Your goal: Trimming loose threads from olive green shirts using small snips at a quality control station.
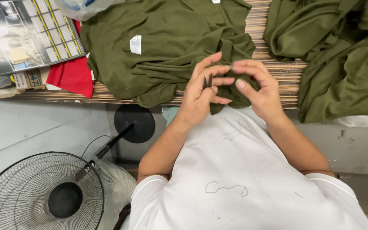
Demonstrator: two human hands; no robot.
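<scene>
A small white rectangular label (pixel 136 44) sat on the green garment ahead of you. At your far left lay a grey printed chart (pixel 28 32) with yellow lines, a small cardboard box (pixel 30 78) just below it.

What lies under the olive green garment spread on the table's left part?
Under the olive green garment a red cloth sticks out at the left, lying on the striped table. How far the cloth runs beneath is covered.

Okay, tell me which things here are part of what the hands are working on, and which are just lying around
In hand:
left hand
right hand
olive green garment

Lying about:
pile of olive fabric
red cloth
printed chart
floor fan
</scene>
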